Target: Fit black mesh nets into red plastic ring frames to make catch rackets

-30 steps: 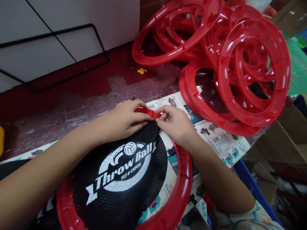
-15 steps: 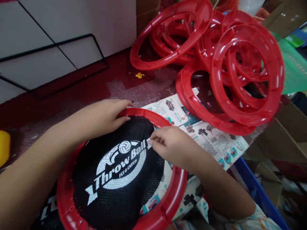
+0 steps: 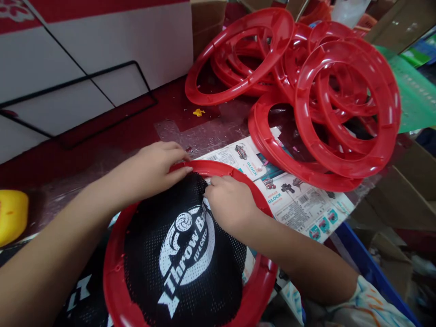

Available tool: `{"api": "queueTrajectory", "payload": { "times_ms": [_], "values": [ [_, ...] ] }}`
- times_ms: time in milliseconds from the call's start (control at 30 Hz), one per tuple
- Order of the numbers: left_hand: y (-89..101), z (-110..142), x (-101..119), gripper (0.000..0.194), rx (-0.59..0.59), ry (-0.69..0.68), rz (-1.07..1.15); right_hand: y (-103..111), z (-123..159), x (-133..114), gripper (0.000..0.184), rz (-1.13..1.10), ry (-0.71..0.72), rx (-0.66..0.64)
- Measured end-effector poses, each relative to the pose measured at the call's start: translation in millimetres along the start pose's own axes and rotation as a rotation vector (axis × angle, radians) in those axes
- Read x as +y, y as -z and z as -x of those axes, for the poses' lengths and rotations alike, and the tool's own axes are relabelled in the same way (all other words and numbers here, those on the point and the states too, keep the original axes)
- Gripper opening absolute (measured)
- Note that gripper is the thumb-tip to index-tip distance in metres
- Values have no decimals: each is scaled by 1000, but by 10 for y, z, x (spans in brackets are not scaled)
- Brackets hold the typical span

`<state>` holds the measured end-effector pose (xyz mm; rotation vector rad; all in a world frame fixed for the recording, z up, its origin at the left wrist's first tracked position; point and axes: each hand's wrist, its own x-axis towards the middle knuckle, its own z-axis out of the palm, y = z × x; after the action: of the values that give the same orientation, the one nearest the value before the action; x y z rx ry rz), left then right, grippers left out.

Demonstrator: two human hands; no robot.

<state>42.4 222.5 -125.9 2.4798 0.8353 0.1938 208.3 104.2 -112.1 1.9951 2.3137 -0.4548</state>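
A red plastic ring (image 3: 116,272) lies before me with a round black mesh cloth (image 3: 146,240) inside it, printed in white with "Throw Ball". My left hand (image 3: 161,170) grips the far rim of the ring, its thumb at the mesh edge and its fingers over the outer side. Pinched in my right hand (image 3: 231,202) is the upper right edge of the mesh, bunched near the rim; the fingertips are partly hidden. At the lower right, a gap shows between mesh and ring.
Several red rings (image 3: 347,168) are heaped at the back right. Printed cardboard (image 3: 299,204) lies under the work. A white box (image 3: 136,36) with a black wire frame (image 3: 98,70) stands at the back left. There is a yellow object (image 3: 12,215) at left and a blue bin edge (image 3: 368,272) at right.
My right hand has moved left with the mesh edge, and the print has turned steeper. Ring and mesh appear shifted right and slightly down; my left hand stays at the far rim.
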Motion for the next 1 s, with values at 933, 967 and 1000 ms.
{"api": "queueTrajectory", "payload": {
  "times_ms": [933,967,1000],
  "values": [
    [-244,-168,149,16,105,27,221,-29,-78,355,29,-323,81,344],
    [-250,-168,148,16,109,32,218,-31,-82,358,28,-326,74,355],
    [-256,-166,148,16,113,37,211,-35,-86,360,28,-329,70,366]
  ]
}}
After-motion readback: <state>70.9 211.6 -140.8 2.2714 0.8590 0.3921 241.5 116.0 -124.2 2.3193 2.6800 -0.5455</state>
